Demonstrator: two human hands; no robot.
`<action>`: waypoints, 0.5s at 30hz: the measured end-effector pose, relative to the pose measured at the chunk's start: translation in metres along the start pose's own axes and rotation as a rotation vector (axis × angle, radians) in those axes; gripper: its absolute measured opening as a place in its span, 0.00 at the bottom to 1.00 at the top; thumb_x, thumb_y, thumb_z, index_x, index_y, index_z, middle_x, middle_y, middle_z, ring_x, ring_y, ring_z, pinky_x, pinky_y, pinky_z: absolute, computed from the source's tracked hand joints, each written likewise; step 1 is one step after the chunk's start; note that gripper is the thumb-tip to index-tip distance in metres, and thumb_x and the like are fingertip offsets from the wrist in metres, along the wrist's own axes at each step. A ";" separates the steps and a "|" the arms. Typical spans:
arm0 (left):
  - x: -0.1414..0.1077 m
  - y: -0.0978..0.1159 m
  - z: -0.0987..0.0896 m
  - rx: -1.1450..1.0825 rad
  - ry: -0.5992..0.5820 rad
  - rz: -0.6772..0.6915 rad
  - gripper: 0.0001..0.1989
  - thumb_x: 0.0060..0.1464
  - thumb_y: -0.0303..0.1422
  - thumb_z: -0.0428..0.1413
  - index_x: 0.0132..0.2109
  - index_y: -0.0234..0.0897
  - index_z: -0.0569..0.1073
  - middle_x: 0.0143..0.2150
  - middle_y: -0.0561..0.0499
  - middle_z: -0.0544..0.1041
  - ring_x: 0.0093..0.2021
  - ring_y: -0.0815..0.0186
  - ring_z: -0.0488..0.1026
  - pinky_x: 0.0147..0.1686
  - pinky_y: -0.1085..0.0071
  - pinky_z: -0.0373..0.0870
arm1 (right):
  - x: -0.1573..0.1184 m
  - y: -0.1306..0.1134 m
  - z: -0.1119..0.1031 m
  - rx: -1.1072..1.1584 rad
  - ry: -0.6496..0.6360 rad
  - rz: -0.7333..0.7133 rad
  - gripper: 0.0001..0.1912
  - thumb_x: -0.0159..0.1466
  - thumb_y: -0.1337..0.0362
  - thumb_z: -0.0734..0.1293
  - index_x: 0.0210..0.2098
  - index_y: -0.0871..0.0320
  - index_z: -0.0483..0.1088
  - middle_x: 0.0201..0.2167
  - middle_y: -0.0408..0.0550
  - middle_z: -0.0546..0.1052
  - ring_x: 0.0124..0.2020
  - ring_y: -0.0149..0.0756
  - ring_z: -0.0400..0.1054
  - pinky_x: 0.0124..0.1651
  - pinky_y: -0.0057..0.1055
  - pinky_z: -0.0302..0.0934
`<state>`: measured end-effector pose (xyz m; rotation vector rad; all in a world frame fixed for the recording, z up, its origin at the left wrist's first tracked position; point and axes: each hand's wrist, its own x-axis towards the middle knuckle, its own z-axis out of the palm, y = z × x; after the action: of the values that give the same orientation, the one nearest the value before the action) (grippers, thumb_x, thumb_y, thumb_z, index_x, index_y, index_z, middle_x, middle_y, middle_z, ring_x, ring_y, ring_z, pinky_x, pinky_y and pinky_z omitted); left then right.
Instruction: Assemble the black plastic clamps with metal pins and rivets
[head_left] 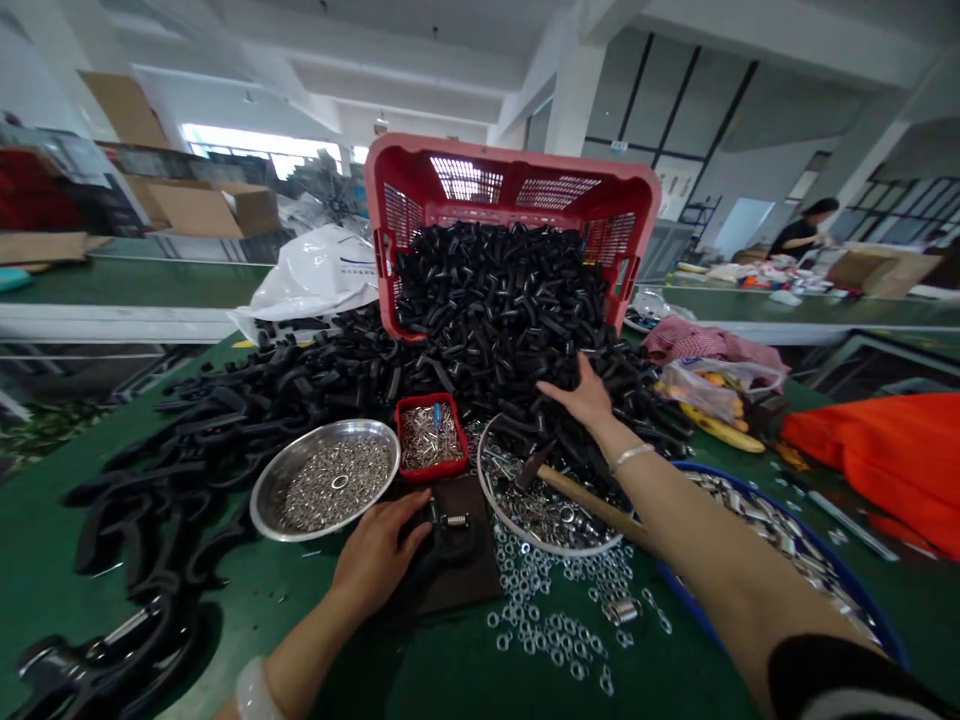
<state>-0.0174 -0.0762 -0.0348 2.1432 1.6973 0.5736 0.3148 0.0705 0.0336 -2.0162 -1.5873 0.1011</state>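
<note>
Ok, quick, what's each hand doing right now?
Left hand: partly curled against a black plastic part; grip cannot be told.
Right hand: open, spread by the heap of black plastic pieces, nothing visibly held.

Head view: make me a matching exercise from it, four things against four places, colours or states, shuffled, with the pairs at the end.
Things
1. left hand
2. right hand
3. hammer
4. crate

Places, colours, states
A. lying across a round tray
B. red
C. at the dark mat
D. fingers spread, by the heap of black parts

Pairs: 1-C, 2-D, 3-A, 4-B
</note>
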 end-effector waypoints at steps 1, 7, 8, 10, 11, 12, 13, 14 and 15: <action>0.000 0.000 0.000 -0.004 -0.002 0.004 0.22 0.54 0.42 0.46 0.55 0.43 0.65 0.52 0.52 0.70 0.51 0.61 0.64 0.52 0.63 0.59 | 0.002 -0.018 0.008 -0.042 -0.008 0.017 0.58 0.39 0.31 0.60 0.62 0.52 0.39 0.58 0.61 0.54 0.52 0.58 0.58 0.49 0.51 0.54; 0.000 -0.001 0.001 -0.013 0.004 0.020 0.21 0.55 0.40 0.45 0.55 0.44 0.64 0.52 0.53 0.70 0.52 0.63 0.64 0.53 0.64 0.58 | 0.012 -0.085 0.035 -0.125 -0.093 -0.058 0.58 0.41 0.31 0.58 0.61 0.59 0.44 0.62 0.65 0.43 0.56 0.62 0.51 0.51 0.50 0.50; 0.000 -0.001 0.001 -0.009 0.005 0.023 0.21 0.55 0.40 0.45 0.55 0.44 0.64 0.52 0.53 0.69 0.52 0.63 0.64 0.53 0.64 0.58 | 0.013 -0.086 0.031 -0.116 -0.150 -0.124 0.57 0.42 0.31 0.57 0.61 0.59 0.44 0.62 0.64 0.45 0.57 0.59 0.51 0.53 0.48 0.50; 0.001 0.000 0.000 -0.005 0.001 0.024 0.21 0.55 0.40 0.46 0.55 0.43 0.64 0.53 0.54 0.69 0.52 0.62 0.64 0.53 0.64 0.58 | 0.013 -0.084 0.016 -0.095 -0.250 -0.240 0.52 0.47 0.33 0.56 0.61 0.60 0.46 0.61 0.60 0.50 0.58 0.50 0.50 0.56 0.40 0.48; 0.001 0.000 0.000 -0.003 -0.001 0.019 0.21 0.54 0.40 0.46 0.55 0.43 0.64 0.53 0.54 0.69 0.52 0.62 0.63 0.53 0.64 0.58 | 0.010 -0.080 0.006 -0.085 -0.266 -0.276 0.49 0.50 0.35 0.55 0.61 0.59 0.47 0.60 0.57 0.53 0.59 0.46 0.49 0.57 0.37 0.47; 0.000 0.001 -0.001 -0.002 -0.003 0.014 0.21 0.54 0.40 0.46 0.55 0.43 0.64 0.53 0.54 0.69 0.52 0.62 0.63 0.53 0.64 0.58 | 0.006 -0.074 -0.004 -0.083 -0.248 -0.293 0.45 0.53 0.37 0.54 0.60 0.59 0.48 0.60 0.55 0.54 0.59 0.43 0.49 0.57 0.34 0.46; 0.000 0.002 -0.001 -0.002 -0.006 0.012 0.21 0.55 0.40 0.46 0.55 0.44 0.64 0.53 0.54 0.69 0.52 0.63 0.63 0.53 0.65 0.58 | -0.001 -0.067 -0.014 -0.096 -0.216 -0.291 0.41 0.55 0.39 0.53 0.60 0.58 0.48 0.60 0.53 0.55 0.59 0.40 0.49 0.58 0.33 0.45; 0.000 0.002 -0.002 -0.002 -0.009 0.012 0.21 0.55 0.40 0.46 0.55 0.44 0.64 0.53 0.54 0.69 0.52 0.63 0.63 0.53 0.65 0.58 | -0.010 -0.057 -0.024 -0.111 -0.179 -0.280 0.38 0.58 0.41 0.51 0.60 0.58 0.48 0.60 0.53 0.55 0.59 0.40 0.49 0.57 0.33 0.45; 0.000 0.003 -0.002 -0.002 -0.011 0.012 0.21 0.55 0.39 0.47 0.55 0.44 0.64 0.53 0.55 0.69 0.52 0.63 0.63 0.52 0.66 0.59 | -0.020 -0.045 -0.032 -0.174 -0.132 -0.251 0.34 0.60 0.44 0.50 0.59 0.57 0.51 0.58 0.52 0.59 0.57 0.39 0.53 0.56 0.33 0.47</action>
<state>-0.0165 -0.0769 -0.0315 2.1524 1.6791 0.5655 0.2824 0.0458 0.0756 -1.9520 -1.9804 -0.0009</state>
